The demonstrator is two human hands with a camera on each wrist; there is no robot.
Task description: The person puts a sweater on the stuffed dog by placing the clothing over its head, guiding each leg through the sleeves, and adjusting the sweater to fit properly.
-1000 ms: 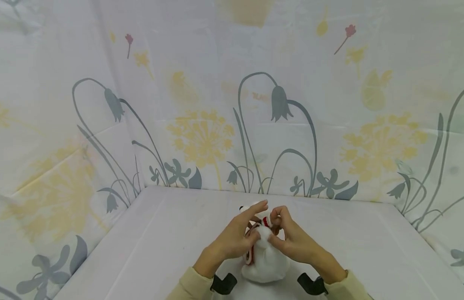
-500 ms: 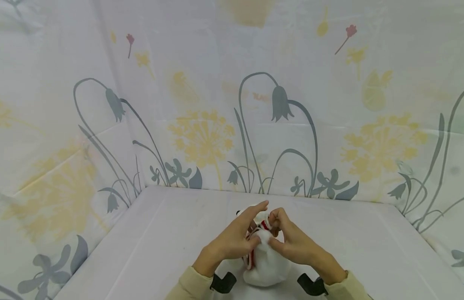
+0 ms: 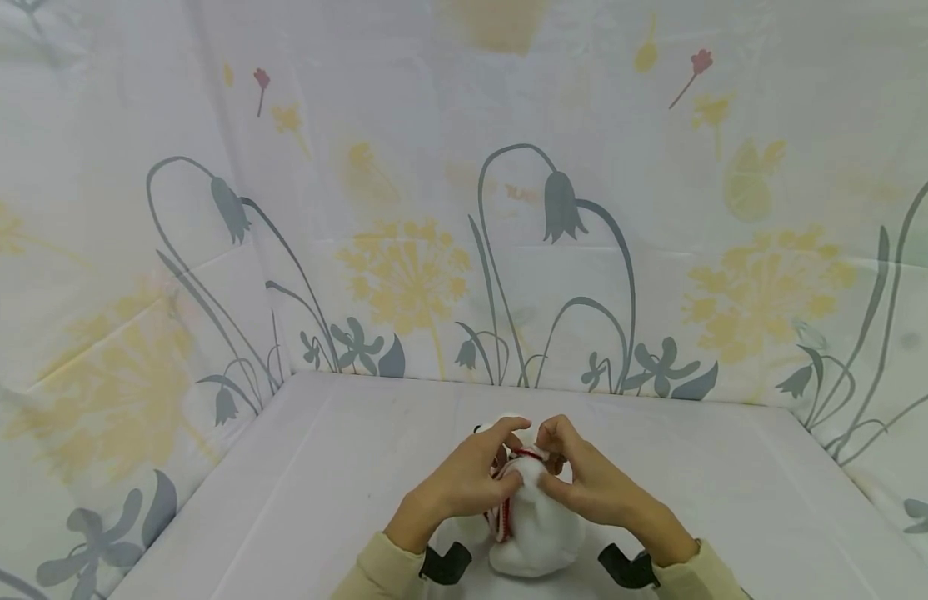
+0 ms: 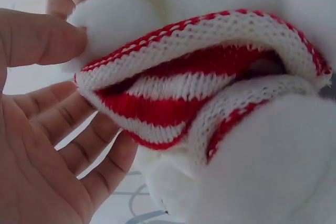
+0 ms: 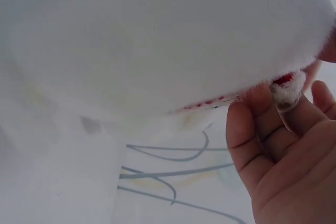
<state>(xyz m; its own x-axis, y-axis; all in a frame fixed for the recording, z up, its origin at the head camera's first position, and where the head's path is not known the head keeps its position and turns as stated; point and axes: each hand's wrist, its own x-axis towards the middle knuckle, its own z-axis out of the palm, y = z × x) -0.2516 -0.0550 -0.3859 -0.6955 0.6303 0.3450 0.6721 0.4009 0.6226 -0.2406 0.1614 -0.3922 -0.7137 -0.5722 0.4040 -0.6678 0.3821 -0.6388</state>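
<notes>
In the head view, a white plush toy is on the table, its dark eye or nose showing beyond my left fingers. It wears a red-and-white striped knitted garment, whose ribbed opening gapes in the left wrist view. My left hand holds the garment's edge from the left; the thumb lies on a white fluffy part and the fingers are beneath the knit. From the other side, my right hand pinches a rolled bit of knit between curled fingers. The toy's body covers most of the garment in the right wrist view.
A white table extends around the toy. Behind it hangs a pale sheet printed with grey and yellow flowers. Black bands sit at both wrists, next to light sleeves.
My left index finger has bent down toward the toy's neck area. The garment's red edge now lies flatter between my hands, and the toy has shifted slightly toward me.
</notes>
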